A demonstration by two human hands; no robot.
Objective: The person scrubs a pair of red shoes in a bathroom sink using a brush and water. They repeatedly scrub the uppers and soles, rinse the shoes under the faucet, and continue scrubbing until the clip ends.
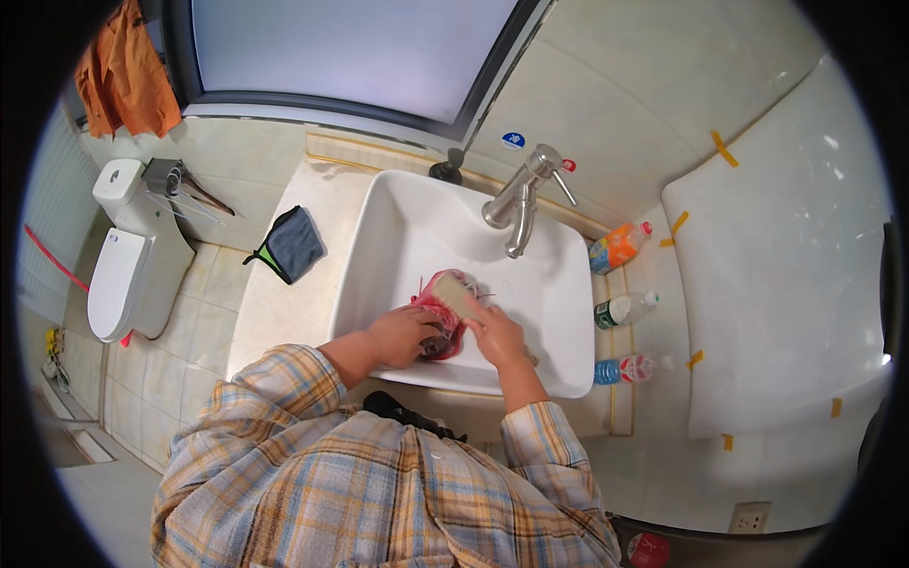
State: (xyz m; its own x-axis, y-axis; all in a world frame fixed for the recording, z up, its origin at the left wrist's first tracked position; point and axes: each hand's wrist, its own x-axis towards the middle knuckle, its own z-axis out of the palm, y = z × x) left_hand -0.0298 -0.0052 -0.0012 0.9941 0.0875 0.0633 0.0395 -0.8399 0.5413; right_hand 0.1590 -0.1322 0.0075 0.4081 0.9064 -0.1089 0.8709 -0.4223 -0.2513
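Note:
In the white sink [379, 251] lies a pink-red and dark item [447, 343], which looks like a shoe with loose laces. My left hand [405, 336] grips its near left side, the fingers curled over the edge. A scrub brush with pale bristles [456, 295] is in my right hand [497, 336] and rests against the top of the shoe. My right fingers wrap round the brush, and its handle is mostly hidden by them. Both hands are inside the basin, close together.
A metal faucet [524, 194] rises at the sink's back right. Several bottles, among them an orange one [620, 248], line the right ledge. A folded grey cloth [292, 244] lies on the left counter. A dark pump bottle [446, 168] stands behind the sink; a toilet [118, 275] is far left.

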